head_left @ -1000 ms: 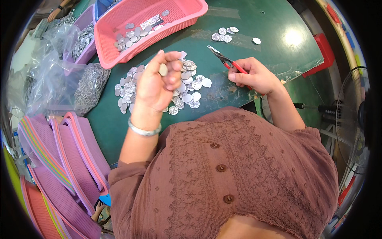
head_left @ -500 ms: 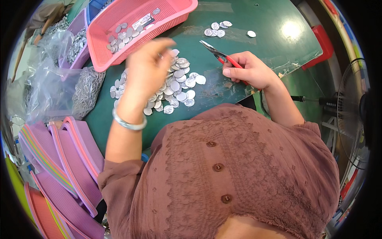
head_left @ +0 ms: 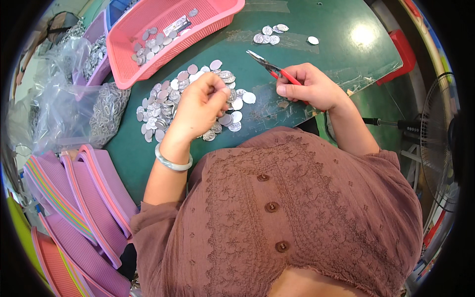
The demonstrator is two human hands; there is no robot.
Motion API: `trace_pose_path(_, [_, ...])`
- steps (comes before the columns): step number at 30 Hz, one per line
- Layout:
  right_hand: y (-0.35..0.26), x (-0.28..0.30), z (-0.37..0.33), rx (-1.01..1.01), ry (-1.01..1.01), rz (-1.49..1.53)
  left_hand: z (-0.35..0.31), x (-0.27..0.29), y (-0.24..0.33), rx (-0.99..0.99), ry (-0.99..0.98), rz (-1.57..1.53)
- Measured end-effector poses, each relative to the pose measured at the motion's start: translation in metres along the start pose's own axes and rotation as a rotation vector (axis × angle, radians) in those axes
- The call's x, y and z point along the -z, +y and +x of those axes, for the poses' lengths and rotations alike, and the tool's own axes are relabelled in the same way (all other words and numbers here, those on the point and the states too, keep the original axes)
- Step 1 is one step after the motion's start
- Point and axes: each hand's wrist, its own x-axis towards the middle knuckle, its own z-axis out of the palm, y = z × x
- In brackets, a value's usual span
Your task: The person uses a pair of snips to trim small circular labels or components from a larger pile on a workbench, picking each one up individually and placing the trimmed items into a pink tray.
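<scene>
Silver discs (head_left: 165, 106) lie heaped on the green table (head_left: 341, 64); the left hand (head_left: 200, 105) is over them, fingertips bunched, whether pinching one I cannot tell; the right hand (head_left: 312, 89) grips red-handled pliers (head_left: 272, 68); beyond the heap stands a pink basket (head_left: 185, 45).

The discs (head_left: 161, 106) are silver, some plain and some patterned, the pliers (head_left: 269, 67) dark-headed with red handles, the table (head_left: 341, 29) green, the basket (head_left: 183, 45) pink, the bangle (head_left: 173, 165) pale grey-green, the shirt (head_left: 316, 198) brown with floral embroidery, and the trays (head_left: 111, 178) mostly purple, one rim striped orange, yellow and green.
</scene>
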Motion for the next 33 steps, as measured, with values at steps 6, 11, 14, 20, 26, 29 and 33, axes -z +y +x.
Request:
trace_pose_path(6, [0.000, -0.008, -0.001, 0.101, -0.020, -0.090, -0.011, -0.007, -0.001, 0.036, 0.181, -0.639])
trace_pose_path(11, [-0.007, -0.018, -0.004, 0.228, 0.024, -0.327, -0.014, -0.011, -0.005, 0.006, 0.222, -0.857])
trace_pose_path(14, [-0.009, -0.024, -0.003, 0.265, 0.032, -0.384, -0.018, -0.013, 0.000, 0.004, 0.255, -0.878])
trace_pose_path(20, [-0.011, -0.036, -0.002, 0.368, 0.042, -0.460, -0.024, -0.019, 0.007, -0.028, 0.237, -0.837])
trace_pose_path(26, [-0.017, -0.038, -0.002, 0.382, 0.034, -0.513, -0.028, -0.022, 0.011, -0.052, 0.288, -0.758])
trace_pose_path(29, [-0.019, -0.038, -0.003, 0.397, 0.026, -0.529, -0.030, -0.022, 0.012, -0.068, 0.289, -0.744])
trace_pose_path(33, [-0.018, -0.038, -0.003, 0.397, 0.020, -0.544, -0.030, -0.022, 0.010, -0.101, 0.292, -0.718])
